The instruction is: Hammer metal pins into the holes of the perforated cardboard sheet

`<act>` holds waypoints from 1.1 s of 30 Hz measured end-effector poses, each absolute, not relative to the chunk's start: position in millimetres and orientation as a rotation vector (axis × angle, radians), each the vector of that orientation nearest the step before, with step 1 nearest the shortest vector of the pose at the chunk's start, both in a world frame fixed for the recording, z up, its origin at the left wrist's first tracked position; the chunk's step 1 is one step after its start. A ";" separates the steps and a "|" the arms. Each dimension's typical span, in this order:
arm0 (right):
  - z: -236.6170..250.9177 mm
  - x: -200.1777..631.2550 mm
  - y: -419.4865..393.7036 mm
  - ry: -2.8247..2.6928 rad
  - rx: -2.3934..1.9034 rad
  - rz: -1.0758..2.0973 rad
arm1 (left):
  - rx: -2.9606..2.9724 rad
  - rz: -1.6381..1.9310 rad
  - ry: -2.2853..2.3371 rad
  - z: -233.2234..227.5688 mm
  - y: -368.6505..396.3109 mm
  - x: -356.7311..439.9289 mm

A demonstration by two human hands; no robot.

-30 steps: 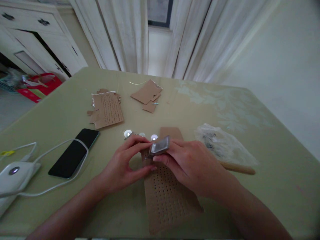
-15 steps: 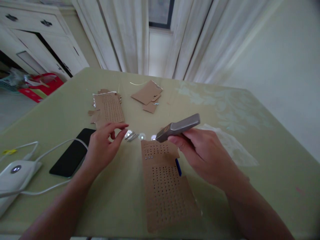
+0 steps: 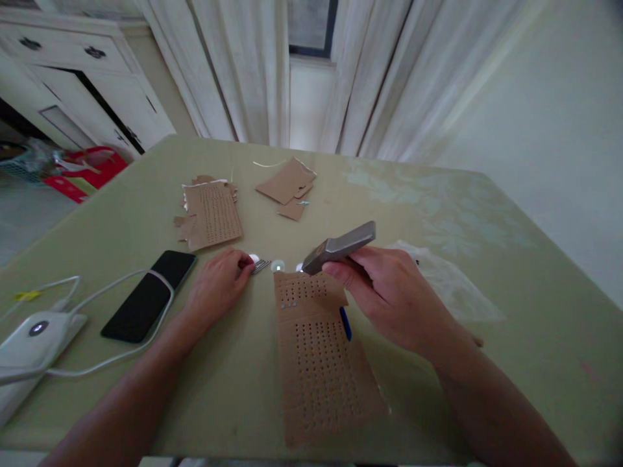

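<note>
A brown cardboard strip (image 3: 318,363) full of small punched holes lies on the table in front of me, with a few small metal heads set in its upper left rows. My right hand (image 3: 394,298) holds a grey metal hammer head (image 3: 341,246) just above the strip's top edge. My left hand (image 3: 219,285) rests on the table to the left of the strip, its fingertips on a small pile of thin metal nails (image 3: 260,266). A blue pen-like tip (image 3: 345,323) pokes out beside the strip under my right hand.
A black phone (image 3: 150,295) and a white device (image 3: 29,334) with a white cable lie at the left. Other cardboard pieces (image 3: 211,214) and scraps (image 3: 287,185) lie farther back. A clear plastic bag (image 3: 448,285) sits at the right. Curtains hang beyond the table.
My hands parted from the strip. The right hand lifted the hammer head up and right. The left hand swung left, then came down onto the nails.
</note>
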State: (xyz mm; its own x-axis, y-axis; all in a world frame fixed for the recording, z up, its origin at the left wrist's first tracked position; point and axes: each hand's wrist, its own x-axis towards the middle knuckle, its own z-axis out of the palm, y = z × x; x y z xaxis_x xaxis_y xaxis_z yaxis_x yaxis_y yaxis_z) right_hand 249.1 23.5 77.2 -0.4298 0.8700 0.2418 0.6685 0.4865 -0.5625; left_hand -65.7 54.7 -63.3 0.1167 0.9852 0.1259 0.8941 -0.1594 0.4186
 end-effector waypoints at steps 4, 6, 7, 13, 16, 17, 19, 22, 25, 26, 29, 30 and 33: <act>76.1 248.3 22.9 -2.239 -1.266 0.524 | 2.161 0.559 1.861 -69.6 52.7 -64.0; 75.5 248.3 22.5 -2.253 -1.272 0.516 | 2.164 0.581 1.863 -70.7 52.2 -63.2; 75.3 248.3 22.4 -2.261 -1.275 0.513 | 2.163 0.600 1.866 -70.0 52.2 -62.6; 76.5 248.1 23.6 -2.259 -1.302 0.486 | 2.084 0.979 1.748 -44.0 42.8 -45.3; 76.8 248.4 25.4 -2.252 -1.320 0.489 | 1.955 1.299 1.447 -26.3 25.7 -27.6; 76.7 248.4 25.9 -2.253 -1.321 0.495 | 1.922 1.372 1.352 -21.7 19.4 -22.1; 76.4 248.3 26.5 -2.254 -1.322 0.509 | 1.912 1.394 1.183 -14.8 8.7 -13.4; 75.4 247.3 26.6 -2.264 -1.347 0.524 | 1.985 1.253 1.056 -9.3 1.2 -7.7; 73.8 245.5 26.5 -2.285 -1.383 0.539 | 2.054 1.193 1.056 -7.9 1.9 -7.3; 73.3 244.9 26.6 -2.297 -1.392 0.544 | 2.070 1.190 1.061 -8.0 2.7 -7.4; 72.4 243.1 26.9 -2.325 -1.390 0.559 | 2.105 1.191 1.054 -8.7 4.0 -6.8; 72.4 242.6 27.0 -2.328 -1.381 0.564 | 2.113 1.191 1.052 -9.0 3.9 -6.2; 72.8 241.3 27.0 -2.333 -1.372 0.560 | 2.135 1.196 1.051 -9.2 3.3 -4.2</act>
State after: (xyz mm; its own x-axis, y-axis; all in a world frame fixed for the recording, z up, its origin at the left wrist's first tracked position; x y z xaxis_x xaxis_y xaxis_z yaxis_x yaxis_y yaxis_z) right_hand 241.3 27.0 72.8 -0.4542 0.8832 0.1172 0.7339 0.4455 -0.5128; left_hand -4.2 3.3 -9.2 0.3256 0.8039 0.4977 0.3904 -0.5937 0.7036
